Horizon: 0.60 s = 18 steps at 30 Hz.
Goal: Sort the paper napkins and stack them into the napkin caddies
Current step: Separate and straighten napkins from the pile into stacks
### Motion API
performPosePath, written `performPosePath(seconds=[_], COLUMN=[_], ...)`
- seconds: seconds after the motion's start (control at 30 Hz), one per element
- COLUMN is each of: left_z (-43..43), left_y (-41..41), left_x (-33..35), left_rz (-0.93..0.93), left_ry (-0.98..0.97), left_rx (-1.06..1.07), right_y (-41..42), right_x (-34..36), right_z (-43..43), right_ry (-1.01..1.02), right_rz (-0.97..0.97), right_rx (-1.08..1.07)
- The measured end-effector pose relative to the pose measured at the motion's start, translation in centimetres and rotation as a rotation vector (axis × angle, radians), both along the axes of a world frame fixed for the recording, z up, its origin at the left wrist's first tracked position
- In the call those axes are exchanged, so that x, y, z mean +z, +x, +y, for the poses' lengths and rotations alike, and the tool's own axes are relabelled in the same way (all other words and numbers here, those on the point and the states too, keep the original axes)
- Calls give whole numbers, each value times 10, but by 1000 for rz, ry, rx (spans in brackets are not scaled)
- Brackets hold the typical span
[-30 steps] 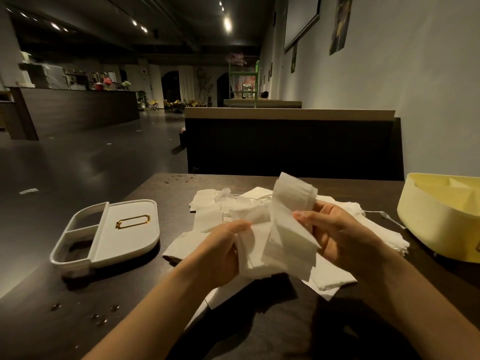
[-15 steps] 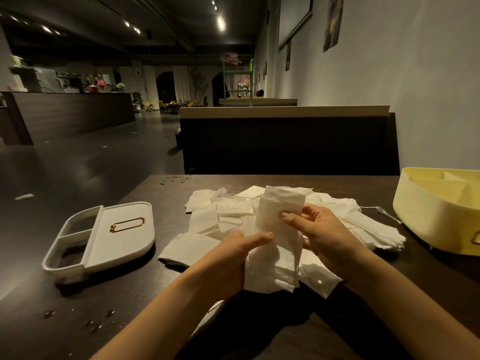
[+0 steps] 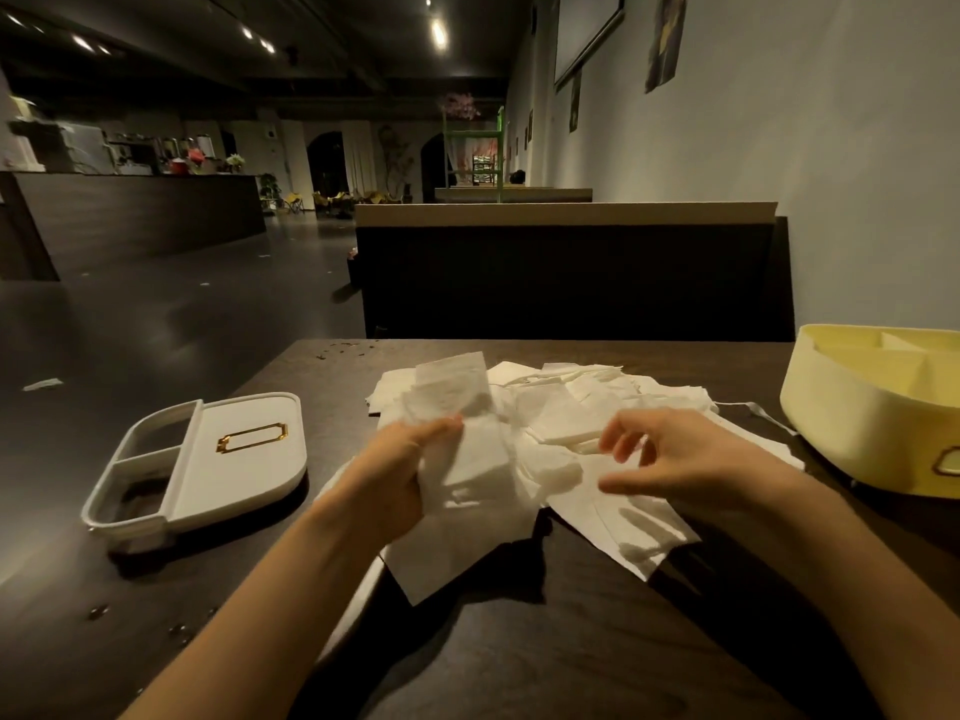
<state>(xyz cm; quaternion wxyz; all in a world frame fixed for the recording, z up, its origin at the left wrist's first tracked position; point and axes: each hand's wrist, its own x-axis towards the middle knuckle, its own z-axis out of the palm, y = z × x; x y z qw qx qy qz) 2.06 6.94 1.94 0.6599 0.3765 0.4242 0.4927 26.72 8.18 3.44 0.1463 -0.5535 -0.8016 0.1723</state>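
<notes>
Left grip: left hand [image 3: 400,470] was clamped on a napkin bundle [image 3: 467,449], thumb pinching the front and fingers wrapped behind.
Right grip: right hand [image 3: 691,465] hung just over the napkin pile [image 3: 582,407], fingers apart and loosely bent, nothing in it. Bit blurry tbh.
Bundle direction: long axis ran pretty much upright. Top edge pointed up and away toward the booth back [image 3: 566,272], and the lower end hung down by the wrist.
Pile: loose white napkins overlapping every which way, mid-tabletop, between the two caddies.
White caddy [image 3: 208,459]: left of the pile and apart from it, lying flat with the gold label frame facing up and two open compartments at its left end.
Yellow caddy [image 3: 872,413]: far right, partly cut off by the frame edge, dividers inside, gold handle on its side.
Tabletop [image 3: 571,641]: dark wood, a few specks at the front left and the far left corner.
Room: dim, with a shiny dark floor [image 3: 156,324], a long counter [image 3: 135,215] off to the left, a pale wall [image 3: 805,174] on the right and spotlights overhead.
</notes>
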Motion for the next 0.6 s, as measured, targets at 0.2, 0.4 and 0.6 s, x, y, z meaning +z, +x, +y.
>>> performPosePath(seconds=[0.2, 0.4, 0.6], left_z=[3, 1, 3], left_y=[-7, -7, -15], left_x=[-1, 5, 9], left_rz=[14, 22, 2], left_ry=[-20, -24, -14], left_rx=[85, 156, 234], right_y=[-8, -20, -23], right_x=[-2, -7, -9], right_z=[-9, -11, -13], right_ry=[-210, -87, -6], right_rz=[-306, -330, -360], right_rx=[-50, -79, -68])
